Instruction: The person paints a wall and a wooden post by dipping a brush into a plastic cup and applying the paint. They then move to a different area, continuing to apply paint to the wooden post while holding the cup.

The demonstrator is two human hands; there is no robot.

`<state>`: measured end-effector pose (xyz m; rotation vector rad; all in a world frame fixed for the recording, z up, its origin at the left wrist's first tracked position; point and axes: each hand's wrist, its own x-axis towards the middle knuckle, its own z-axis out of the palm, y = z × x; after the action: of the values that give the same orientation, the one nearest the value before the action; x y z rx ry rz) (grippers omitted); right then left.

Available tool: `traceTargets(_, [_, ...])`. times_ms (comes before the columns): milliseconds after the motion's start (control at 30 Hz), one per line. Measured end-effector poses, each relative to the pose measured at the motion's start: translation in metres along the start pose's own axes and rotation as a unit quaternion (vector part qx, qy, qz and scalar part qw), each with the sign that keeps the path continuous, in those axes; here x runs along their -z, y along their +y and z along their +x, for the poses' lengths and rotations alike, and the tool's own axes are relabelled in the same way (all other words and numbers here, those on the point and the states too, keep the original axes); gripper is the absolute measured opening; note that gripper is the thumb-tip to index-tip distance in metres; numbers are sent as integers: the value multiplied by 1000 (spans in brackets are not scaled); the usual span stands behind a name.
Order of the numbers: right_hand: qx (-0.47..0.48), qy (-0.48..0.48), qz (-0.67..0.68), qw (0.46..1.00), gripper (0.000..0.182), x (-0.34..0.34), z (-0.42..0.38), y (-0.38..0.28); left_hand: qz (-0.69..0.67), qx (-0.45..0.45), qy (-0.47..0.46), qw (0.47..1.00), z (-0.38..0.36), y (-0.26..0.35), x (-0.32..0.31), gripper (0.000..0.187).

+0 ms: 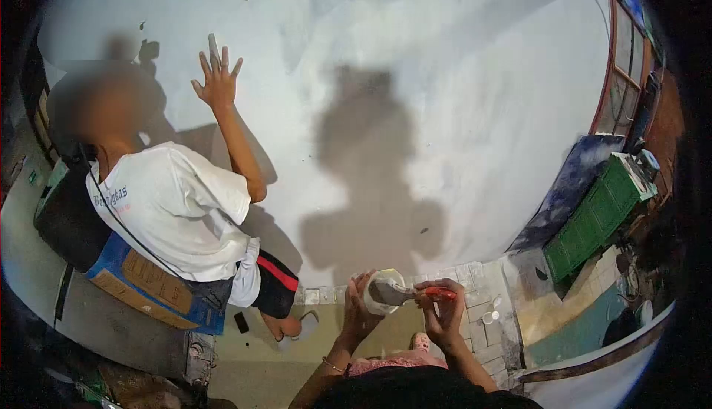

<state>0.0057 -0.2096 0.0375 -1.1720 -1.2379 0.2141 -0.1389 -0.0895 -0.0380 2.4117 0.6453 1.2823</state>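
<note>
Putty knife (406, 295), red-handled with a broad grey-coated blade, sits low in the head view, just below the foot of the white wall (460, 112). Right hand (443, 307) grips the red handle, fingers closed around it, with the blade pointing left into the mouth of a small white container (383, 290). Left hand (357, 301) holds that container from its left side, fingers wrapped around its wall, so the 2 hands meet over the blade. A thin bangle shows on the left wrist. Both hands hang above a strip of pale floor tiles (482, 312) that runs along the base of the wall; 2 small round lids lie on the tiles to the right of the right hand.

Second person (178, 209), in a white shirt and dark shorts with a red stripe, crouches at the left of the view with 1 raised hand (217, 79) spread flat against the wall, well apart from the wearer's hands. Beneath this person lies a blue-and-brown cardboard box (148, 283), and a small dark object, too small to identify, rests on the floor beside the person's foot. Shadow of the camera wearer falls on the middle of the wall. Green crate (597, 216) leans at the right edge, next to a dark blue sheet and a window frame.
</note>
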Motion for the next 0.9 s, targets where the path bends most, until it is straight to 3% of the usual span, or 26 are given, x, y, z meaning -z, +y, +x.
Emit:
traceTargets(67, [-49,32,137,989,33,-9,-5,-2,-9,58,-45,997,0,10,7,121])
traceTargets(100, [-51,28,139,989,33,-11,-6,-4,-7,62,-43,997,-2,10,5,121])
traceTargets(167, [-76,21,159,984,28,-16,-7,-8,-40,24,51,998,-3,5,3,107])
traceTargets(200, [-77,16,161,984,28,-18,-7,-9,-36,28,54,998,-6,3,6,107])
traceTargets(300, [-130,30,252,958,26,-21,-3,-12,27,38,8,999,-8,-3,15,123])
traceTargets(367, [-146,72,271,949,26,-20,1,-13,-86,59,22,994,-14,-18,10,102])
traceTargets(400, [-133,72,230,961,24,-18,4,-13,-87,69,20,994,-19,-30,3,102])
traceTargets(467, [-115,89,250,957,24,-13,9,0,-333,246,16,910,-32,-47,-13,100])
traceTargets(533, [-95,142,278,945,23,-10,14,-6,-116,154,74,978,7,5,33,107])
traceTargets(567, [-103,175,283,937,24,-8,20,-19,-185,149,97,967,15,10,38,108])
traceTargets(600, [-46,156,240,957,27,-3,23,-21,-251,138,123,950,19,9,39,110])
traceTargets(700, [-5,183,228,956,30,4,28,-44,-270,110,184,939,17,-18,24,103])
traceTargets(767, [8,176,221,959,30,5,29,-59,-239,62,160,956,34,-2,41,97])
traceTargets(867, [54,93,170,980,30,7,21,-65,-233,81,183,952,43,10,41,87])
traceTargets(900, [52,95,168,980,30,8,23,-65,-383,89,183,901,46,13,42,84])
